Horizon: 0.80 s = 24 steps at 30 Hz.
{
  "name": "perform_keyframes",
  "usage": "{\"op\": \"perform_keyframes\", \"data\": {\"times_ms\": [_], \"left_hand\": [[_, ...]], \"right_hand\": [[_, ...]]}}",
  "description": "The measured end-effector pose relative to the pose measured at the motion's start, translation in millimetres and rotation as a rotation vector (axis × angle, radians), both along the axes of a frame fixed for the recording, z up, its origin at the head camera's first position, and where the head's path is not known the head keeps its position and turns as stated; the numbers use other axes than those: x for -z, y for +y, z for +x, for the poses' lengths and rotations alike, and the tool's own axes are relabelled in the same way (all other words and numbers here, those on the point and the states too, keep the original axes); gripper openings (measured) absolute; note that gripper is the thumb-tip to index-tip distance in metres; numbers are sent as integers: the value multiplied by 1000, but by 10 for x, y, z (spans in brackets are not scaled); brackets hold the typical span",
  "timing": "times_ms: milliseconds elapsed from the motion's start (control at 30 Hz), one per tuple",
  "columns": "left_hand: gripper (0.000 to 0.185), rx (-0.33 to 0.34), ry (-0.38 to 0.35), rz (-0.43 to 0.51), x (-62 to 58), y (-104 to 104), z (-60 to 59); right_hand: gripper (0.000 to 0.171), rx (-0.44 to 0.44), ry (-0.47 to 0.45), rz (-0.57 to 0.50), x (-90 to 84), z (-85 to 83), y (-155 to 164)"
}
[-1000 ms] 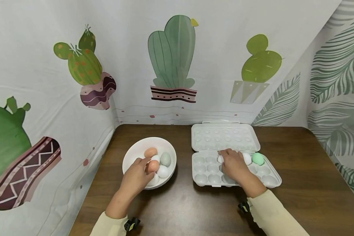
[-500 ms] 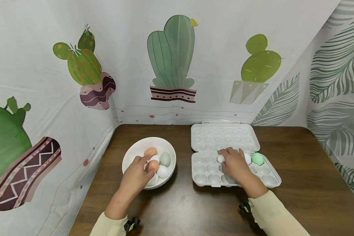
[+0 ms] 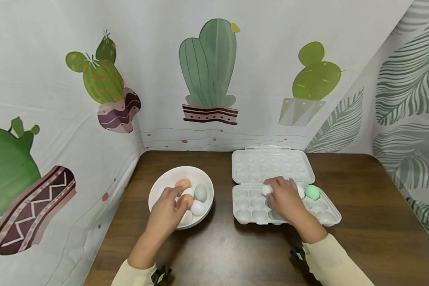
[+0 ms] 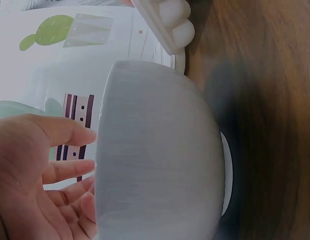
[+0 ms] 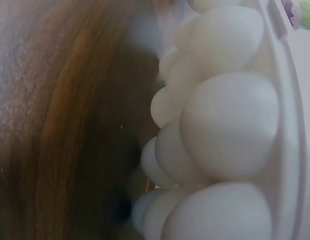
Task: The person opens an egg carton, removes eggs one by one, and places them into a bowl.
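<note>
At the left, my left hand (image 3: 165,210) reaches over the near rim of a white bowl (image 3: 157,190) that holds several eggs. Its thumb and fingers curl about a brown egg (image 3: 187,199); the contact is partly hidden. In the left wrist view the bowl's outer wall (image 4: 155,150) hides the fingertips and the eggs. My right hand (image 3: 285,197) is over the open egg carton (image 3: 244,215), holding a white egg (image 3: 267,190) with fingers and thumb at the back row. Right beside that hand sit another white egg (image 3: 301,192) and a green egg (image 3: 312,192).
The carton's lid (image 3: 271,169) lies folded back toward the patterned cloth wall (image 3: 157,79). Both containers stand on a brown wooden table (image 3: 218,246). In the bowl are also a pale green egg (image 3: 200,193) and a white egg (image 3: 197,207).
The white egg at my right hand has shifted slightly up in view and shows more. My left hand has barely moved about the brown egg.
</note>
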<state>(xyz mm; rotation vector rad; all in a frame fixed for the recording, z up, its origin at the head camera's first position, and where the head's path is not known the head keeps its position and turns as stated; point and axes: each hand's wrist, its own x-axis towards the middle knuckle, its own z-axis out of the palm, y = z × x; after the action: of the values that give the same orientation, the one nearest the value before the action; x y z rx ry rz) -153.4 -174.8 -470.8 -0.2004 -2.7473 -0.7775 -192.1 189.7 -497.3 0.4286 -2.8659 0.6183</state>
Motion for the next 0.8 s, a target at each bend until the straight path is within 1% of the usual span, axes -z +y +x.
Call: {"op": "perform_keyframes", "data": {"times_ms": [133,267,467,633,700,800], "left_hand": [[37,19,70,29,-3,66,36],[34,42,116,56,-9,148,76],[37,127,135,68,-3,259,107],[38,205,158,77,35,318,125],[38,237,178,77,64,346,132],[38,278,211,84,108,403,144]], "right_hand": [[37,-2,4,-34,-31,46,-9],[40,-15,15,-92,-71,105,-30],[43,-53,56,-205,-130,192,-74],[44,-84,99,-256,-174,263,-124],[43,-95,99,-279,-194,299,-144],[42,-104,67,-315,-232,362,-173]]}}
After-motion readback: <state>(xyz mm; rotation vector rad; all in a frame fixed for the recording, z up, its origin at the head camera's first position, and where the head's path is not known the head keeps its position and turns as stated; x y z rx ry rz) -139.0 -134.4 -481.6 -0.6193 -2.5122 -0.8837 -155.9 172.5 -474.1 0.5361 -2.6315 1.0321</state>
